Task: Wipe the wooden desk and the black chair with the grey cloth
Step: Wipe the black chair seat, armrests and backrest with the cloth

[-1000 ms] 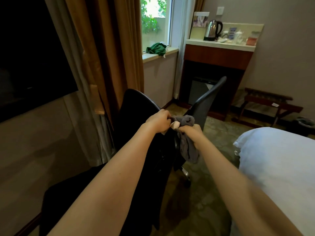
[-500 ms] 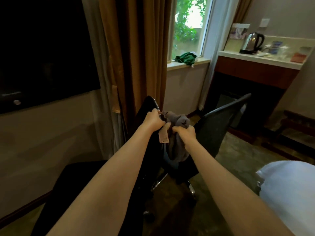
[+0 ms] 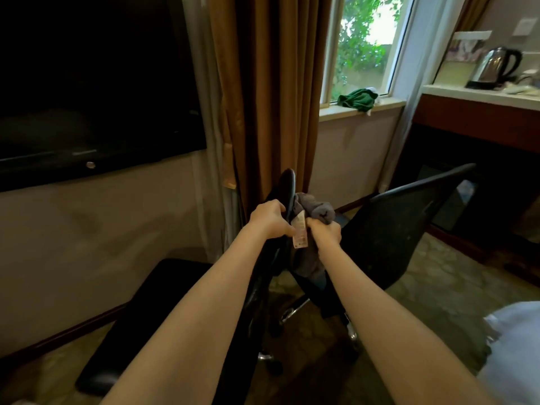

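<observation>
Grey cloth [image 3: 317, 210]: soft, crumpled into a bunch, pressed against the right face of the black chair's back just below its rounded top. Gripped in the right hand [image 3: 327, 232], with a loose tail hanging beneath the fist. White printed label [image 3: 299, 232] attached at the cloth's left edge, dangling between the two hands. Black chair [image 3: 287, 185]: glossy back seen almost edge-on, leaning slightly, at centre of scene and middle distance. Upper edge clasped by the left hand [image 3: 270, 219]. Seat and base largely hidden behind the forearms.
</observation>
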Motion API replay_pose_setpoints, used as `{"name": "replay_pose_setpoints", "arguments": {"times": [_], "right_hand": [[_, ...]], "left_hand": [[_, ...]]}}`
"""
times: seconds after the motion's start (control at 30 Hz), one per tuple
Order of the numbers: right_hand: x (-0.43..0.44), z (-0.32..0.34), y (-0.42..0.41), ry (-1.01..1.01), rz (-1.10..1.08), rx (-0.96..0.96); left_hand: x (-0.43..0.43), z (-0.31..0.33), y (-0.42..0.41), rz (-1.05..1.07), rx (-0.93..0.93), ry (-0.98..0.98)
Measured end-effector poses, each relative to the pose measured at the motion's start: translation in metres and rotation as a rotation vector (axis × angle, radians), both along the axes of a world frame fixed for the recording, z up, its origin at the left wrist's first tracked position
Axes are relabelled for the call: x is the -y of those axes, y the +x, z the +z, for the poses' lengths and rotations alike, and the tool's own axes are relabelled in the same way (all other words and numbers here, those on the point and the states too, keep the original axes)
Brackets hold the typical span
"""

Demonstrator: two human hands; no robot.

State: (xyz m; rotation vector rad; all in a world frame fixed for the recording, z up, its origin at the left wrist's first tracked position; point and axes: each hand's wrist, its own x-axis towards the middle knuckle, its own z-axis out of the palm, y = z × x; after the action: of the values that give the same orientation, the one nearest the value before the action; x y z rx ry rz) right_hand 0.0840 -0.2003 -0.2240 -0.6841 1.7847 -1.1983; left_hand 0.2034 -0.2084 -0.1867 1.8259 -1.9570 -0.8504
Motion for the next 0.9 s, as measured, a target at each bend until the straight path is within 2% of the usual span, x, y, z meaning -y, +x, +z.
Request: {"name": "replay_pose_setpoints", "arguments": {"times": [0.13, 0.37, 0.43, 0.63, 0.8, 0.9], "right_hand": [[-0.012, -0.012, 0.016, 0.060, 0.004, -0.126], [-0.052, -0.028, 0.029, 0.045, -0.013, -0.110], [-0.060, -0.028, 0.027, 0.030, -0.016, -0.137], [-0.079, -0.033, 0.019, -0.068, -0.060, -0.207], [-0.091, -0.025, 0.008, -0.184, -0.113, -0.257], [-0.084, -0.020, 0.000, -0.281, -0.116, -0.390]], "left_hand": [[-0.027, 0.004, 0.024, -0.065, -0.018, 0.054], [-0.062, 0.024, 0.076, -0.235, 0.053, 0.235], [-0.070, 0.029, 0.078, -0.216, 0.084, 0.210], [-0.081, 0.029, 0.051, -0.135, 0.148, -0.041], [-0.084, 0.016, 0.042, -0.188, 0.233, -0.009], [-0.083, 0.014, 0.052, -0.184, 0.175, -0.007]]}}
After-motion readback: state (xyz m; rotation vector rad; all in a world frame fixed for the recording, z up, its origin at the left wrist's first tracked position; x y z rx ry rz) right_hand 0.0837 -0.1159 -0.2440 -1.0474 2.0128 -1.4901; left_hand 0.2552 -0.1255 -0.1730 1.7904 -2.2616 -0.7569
